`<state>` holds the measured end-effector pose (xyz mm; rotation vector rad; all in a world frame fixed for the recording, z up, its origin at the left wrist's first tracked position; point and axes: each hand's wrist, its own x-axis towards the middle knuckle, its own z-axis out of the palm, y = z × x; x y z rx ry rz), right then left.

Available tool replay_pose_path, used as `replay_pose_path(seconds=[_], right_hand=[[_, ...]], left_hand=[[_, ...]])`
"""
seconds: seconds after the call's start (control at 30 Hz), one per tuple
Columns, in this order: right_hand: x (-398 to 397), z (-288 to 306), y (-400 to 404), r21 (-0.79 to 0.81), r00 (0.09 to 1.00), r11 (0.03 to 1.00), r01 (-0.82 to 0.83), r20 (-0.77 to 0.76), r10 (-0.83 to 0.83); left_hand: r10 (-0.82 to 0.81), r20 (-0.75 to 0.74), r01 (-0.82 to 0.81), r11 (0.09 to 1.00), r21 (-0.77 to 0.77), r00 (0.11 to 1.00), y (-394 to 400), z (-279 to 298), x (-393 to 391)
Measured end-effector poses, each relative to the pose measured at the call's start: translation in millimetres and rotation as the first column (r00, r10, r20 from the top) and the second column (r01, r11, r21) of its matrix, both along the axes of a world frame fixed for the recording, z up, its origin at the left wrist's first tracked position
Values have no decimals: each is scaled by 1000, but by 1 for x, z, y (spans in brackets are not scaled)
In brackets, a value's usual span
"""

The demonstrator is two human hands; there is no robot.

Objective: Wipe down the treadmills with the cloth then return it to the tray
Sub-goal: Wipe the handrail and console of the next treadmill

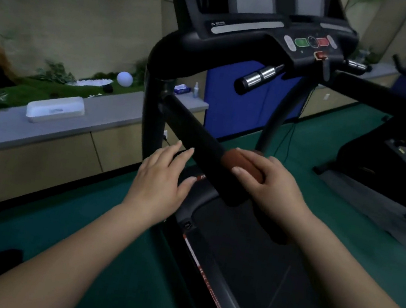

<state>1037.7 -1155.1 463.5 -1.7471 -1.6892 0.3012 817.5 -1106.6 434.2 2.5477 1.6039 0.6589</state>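
Observation:
A black treadmill [253, 263] fills the middle of the head view, its left handrail [199, 137] running toward me. My right hand [269, 183] is wrapped around the near end of that handrail, pressing a brown-orange cloth [240, 161] against it. My left hand [164, 174] hovers just left of the rail with fingers spread, holding nothing. A white tray [56, 109] sits on the grey ledge [1, 127] to the left, well apart from both hands.
The console [283, 28] with green and red buttons stands ahead. A spray bottle [196, 90] and a tissue pack [181, 88] sit on the ledge's far end. Another exercise machine [405, 148] stands at right. Green floor [102, 244] lies around the treadmill.

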Motion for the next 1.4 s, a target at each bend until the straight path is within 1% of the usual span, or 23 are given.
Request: replay_pose_path(seconds=[0.07, 0.1, 0.17, 0.23, 0.3, 0.37, 0.43, 0.5, 0.6, 0.73, 0.83, 0.93, 1.1, 1.17, 1.27, 1.33, 1.4], right_hand=[[-10, 12, 15, -65, 984, 997, 28, 176, -16], [-15, 16, 24, -81, 972, 996, 47, 235, -27], [-22, 22, 40, -116, 961, 990, 76, 272, -42], [-21, 24, 48, -174, 976, 982, 76, 214, -38], [-17, 24, 42, -220, 993, 974, 51, 113, -26], [-13, 19, 29, -215, 996, 975, 58, 71, -44], [-17, 15, 18, -186, 994, 978, 95, 79, -82], [-22, 16, 23, -169, 987, 979, 117, 126, -96], [-30, 23, 64, -190, 981, 980, 59, 194, -21], [-37, 25, 114, -223, 988, 973, -64, 121, 93], [-24, 22, 100, -235, 982, 963, -135, 102, 162], [-19, 22, 91, -241, 980, 956, -166, 71, 188], [-44, 22, 155, -248, 957, 939, -238, 107, 270], [-51, 22, 171, -254, 953, 939, -232, 136, 272], [-47, 21, 164, -255, 949, 946, -199, 192, 251], [-45, 23, 155, -286, 958, 944, -165, 182, 223], [-49, 25, 163, -314, 963, 939, -142, 174, 204]], left_hand=[[-49, 13, 49, 999, -5, 999, 23, 4, -5], [-70, 18, 70, 998, -9, 997, 34, 6, -7], [-108, 33, 108, 994, -16, 994, 53, 8, -12], [-145, 38, 145, 989, -13, 989, 71, 7, -15], [-181, 41, 181, 983, -17, 983, 87, 6, -19], [-202, 46, 204, 978, -34, 978, 102, 5, -20], [-212, 65, 215, 975, -56, 975, 112, 3, -20], [-222, 100, 230, 971, -71, 970, 120, 2, -19], [-219, 151, 233, 969, -80, 964, 127, 2, -15], [-183, 227, 202, 977, -67, 957, 143, 6, -16], [-138, 275, 150, 988, -23, 951, 159, 16, -19], [-106, 289, 103, 994, 26, 952, 173, 28, -21], [-37, 291, 4, 994, 111, 956, 197, 49, -37], [-15, 273, -16, 994, 111, 962, 206, 53, -47], [-20, 257, -5, 996, 93, 966, 220, 60, -54], [-35, 267, 11, 996, 92, 963, 232, 65, -54], [-58, 269, 33, 995, 94, 961, 246, 69, -52]])
